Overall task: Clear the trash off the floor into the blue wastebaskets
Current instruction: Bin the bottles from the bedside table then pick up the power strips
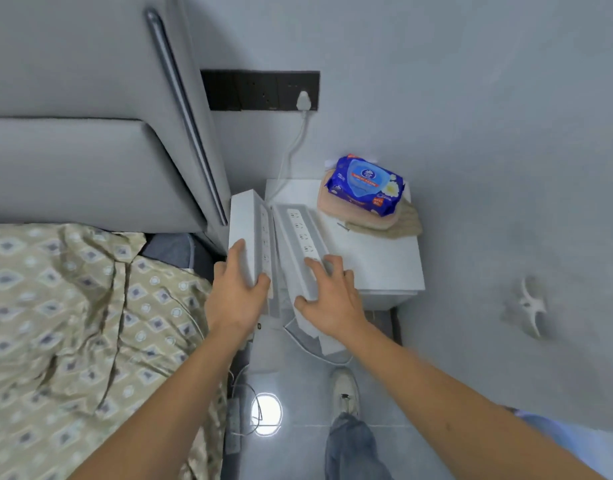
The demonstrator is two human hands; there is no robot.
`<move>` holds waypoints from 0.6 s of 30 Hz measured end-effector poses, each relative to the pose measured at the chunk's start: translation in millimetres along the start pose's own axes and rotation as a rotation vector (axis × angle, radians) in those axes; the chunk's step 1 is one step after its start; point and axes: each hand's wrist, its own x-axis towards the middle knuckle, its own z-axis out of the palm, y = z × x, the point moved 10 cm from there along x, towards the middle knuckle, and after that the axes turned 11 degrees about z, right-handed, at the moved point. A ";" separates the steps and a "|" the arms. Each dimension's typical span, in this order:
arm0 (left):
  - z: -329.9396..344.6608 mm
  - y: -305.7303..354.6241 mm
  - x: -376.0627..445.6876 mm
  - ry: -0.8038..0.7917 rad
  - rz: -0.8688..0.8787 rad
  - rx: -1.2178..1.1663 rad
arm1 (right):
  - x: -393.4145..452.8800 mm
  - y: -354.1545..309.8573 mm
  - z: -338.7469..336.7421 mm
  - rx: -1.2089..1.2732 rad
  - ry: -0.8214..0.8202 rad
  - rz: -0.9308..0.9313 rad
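My left hand (237, 292) grips the near end of a white box (244, 223) printed with a row of sockets; the box stands on its edge at the left side of a white nightstand (378, 258). My right hand (329, 296) holds the near end of a second white socket-strip box (298, 233), fingers spread over its top and thumb under it. That box overhangs the nightstand's front edge. The two boxes lie side by side, almost touching. No blue wastebasket can be made out for certain.
A blue wet-wipes pack (365, 185) lies on folded cloths (395, 223) at the nightstand's back right. A white plug (303, 100) sits in the black wall socket panel (260, 90). The bed (73, 323) fills the left. Cables (242, 403) and my shoe (345, 389) are on the tiled floor.
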 end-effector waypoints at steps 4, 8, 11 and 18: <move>-28.1 13.4 -74.5 -0.006 0.098 -0.041 | -100.2 17.3 -16.3 0.071 0.049 0.024; -34.2 32.8 -162.8 -0.068 0.256 -0.079 | -210.9 52.8 -22.9 0.181 0.125 0.120; -14.0 42.0 -232.4 -0.164 0.314 -0.089 | -299.4 97.5 -13.2 0.263 0.174 0.223; 109.1 88.0 -385.0 -0.515 0.375 -0.054 | -488.6 267.3 15.9 0.369 0.192 0.537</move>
